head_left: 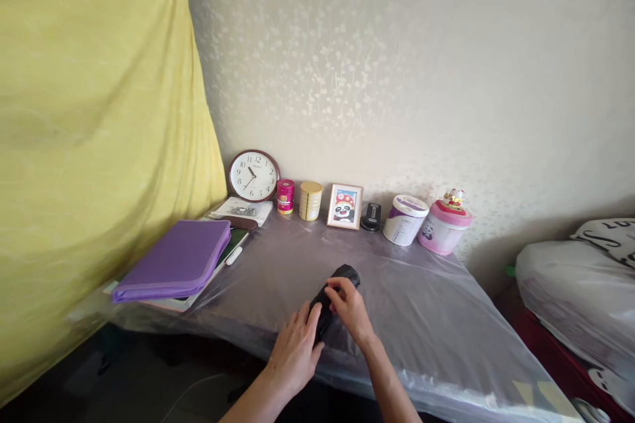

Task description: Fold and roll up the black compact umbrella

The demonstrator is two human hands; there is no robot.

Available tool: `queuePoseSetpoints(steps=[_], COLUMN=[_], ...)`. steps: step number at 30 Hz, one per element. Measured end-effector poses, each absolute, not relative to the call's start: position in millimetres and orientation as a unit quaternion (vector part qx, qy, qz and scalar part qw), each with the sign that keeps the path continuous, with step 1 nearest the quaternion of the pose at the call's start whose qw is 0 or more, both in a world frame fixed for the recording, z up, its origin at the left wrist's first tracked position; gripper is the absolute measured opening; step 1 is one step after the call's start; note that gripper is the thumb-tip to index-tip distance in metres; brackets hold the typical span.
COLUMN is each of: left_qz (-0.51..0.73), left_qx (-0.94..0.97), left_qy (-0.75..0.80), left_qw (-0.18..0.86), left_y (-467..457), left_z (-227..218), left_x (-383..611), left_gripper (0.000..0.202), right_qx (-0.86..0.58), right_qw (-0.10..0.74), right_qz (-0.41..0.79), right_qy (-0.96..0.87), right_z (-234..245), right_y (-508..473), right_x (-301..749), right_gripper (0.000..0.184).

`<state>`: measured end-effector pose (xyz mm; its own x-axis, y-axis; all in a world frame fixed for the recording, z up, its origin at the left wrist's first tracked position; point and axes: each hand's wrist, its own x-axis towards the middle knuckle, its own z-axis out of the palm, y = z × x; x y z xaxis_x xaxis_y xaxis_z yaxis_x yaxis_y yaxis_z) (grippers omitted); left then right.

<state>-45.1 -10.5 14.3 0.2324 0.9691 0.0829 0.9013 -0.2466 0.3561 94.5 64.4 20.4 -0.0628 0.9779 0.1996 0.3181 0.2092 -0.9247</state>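
Observation:
A black folded umbrella [346,271] lies at a slant on the plastic-covered table [417,304], near its front edge. My left hand [294,349] is closed round the lower part, with the fingers along its left side and the thumb near the bottom end. Higher up, my right hand [348,309] has its thumb and index finger pinched together at the umbrella's cloth. Whether a strap or a fold is between those fingertips is too small to tell. The lower end is partly hidden by my left hand.
Along the wall stand a clock [254,176], a pink can [285,197], a yellow can [310,201], a panda picture frame [344,207], a black holder [371,217] and two tubs [405,220]. A purple folder [173,258] lies at left, beside a yellow curtain [99,112].

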Motion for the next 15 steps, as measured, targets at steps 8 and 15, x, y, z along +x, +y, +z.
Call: queuePoseSetpoints(steps=[8, 15], left_qz=[0.157, 0.088], left_qx=[0.771, 0.761], left_qy=[0.598, 0.632], left_qw=[0.151, 0.113], left_y=[-29.6, -33.4], left_z=[6.8, 14.4], left_x=[-65.8, -58.4], left_gripper=[0.079, 0.09], right_qx=[-0.502, -0.403], right_qw=[0.501, 0.332], right_qz=[0.388, 0.226], right_qy=[-0.589, -0.823], right_z=[26.3, 39.4], right_y=[64.6, 56.2], right_x=[112.8, 95.9], right_gripper=[0.029, 0.045])
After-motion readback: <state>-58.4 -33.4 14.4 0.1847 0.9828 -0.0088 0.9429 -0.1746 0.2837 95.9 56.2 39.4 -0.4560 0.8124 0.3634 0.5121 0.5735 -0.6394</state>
